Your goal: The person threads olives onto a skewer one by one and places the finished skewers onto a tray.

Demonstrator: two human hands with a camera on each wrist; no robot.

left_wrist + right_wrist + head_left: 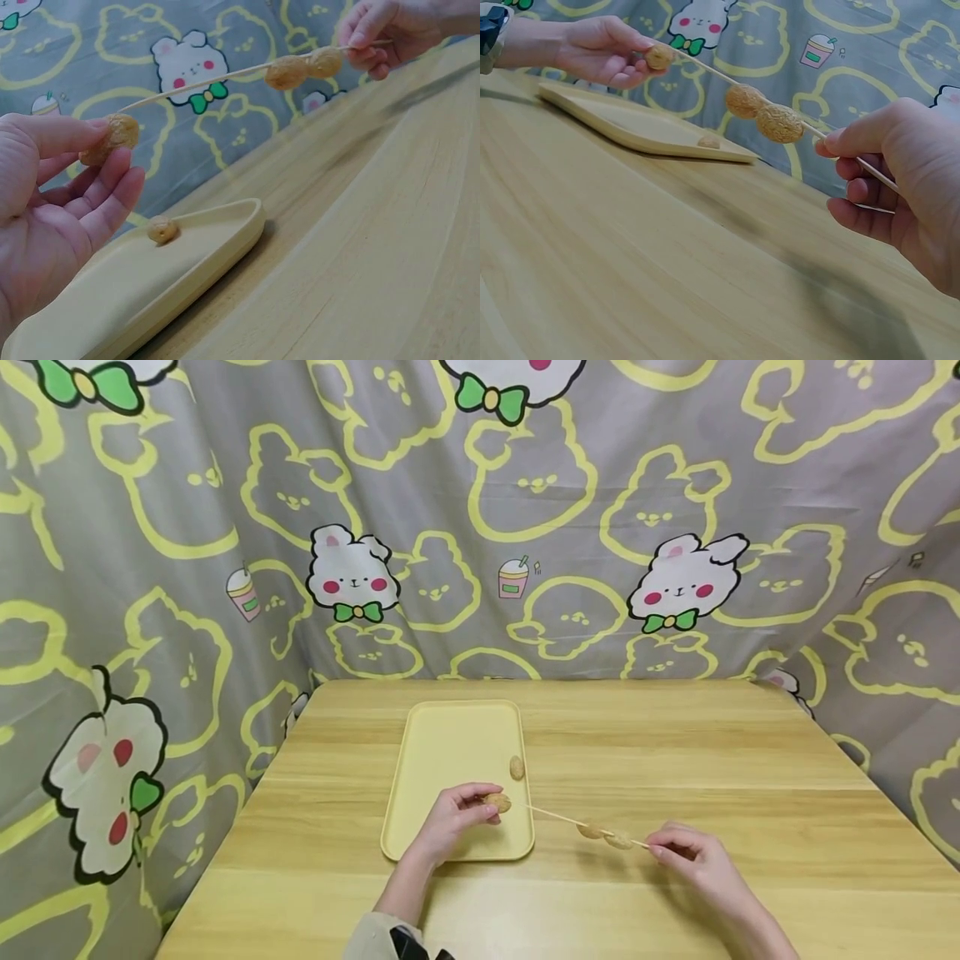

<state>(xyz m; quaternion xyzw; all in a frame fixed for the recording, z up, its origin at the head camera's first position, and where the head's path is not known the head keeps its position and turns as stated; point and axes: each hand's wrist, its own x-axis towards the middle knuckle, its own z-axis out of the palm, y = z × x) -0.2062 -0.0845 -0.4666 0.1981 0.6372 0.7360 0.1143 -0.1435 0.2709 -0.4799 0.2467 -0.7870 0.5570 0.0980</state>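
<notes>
A thin wooden skewer carries two brown wrinkled balls side by side. My right hand pinches the skewer near its end, just behind the balls. Between thumb and fingers, my left hand pinches a third brown ball above the tray. The skewer's far tip points at this ball and looks close to or touching it in the left wrist view; whether it has entered cannot be told. Another brown ball lies in the tray by its right edge.
The yellow rectangular tray lies on the left part of a wooden table, under my left hand. A grey curtain with yellow outlines and rabbit faces hangs behind the table and at its sides.
</notes>
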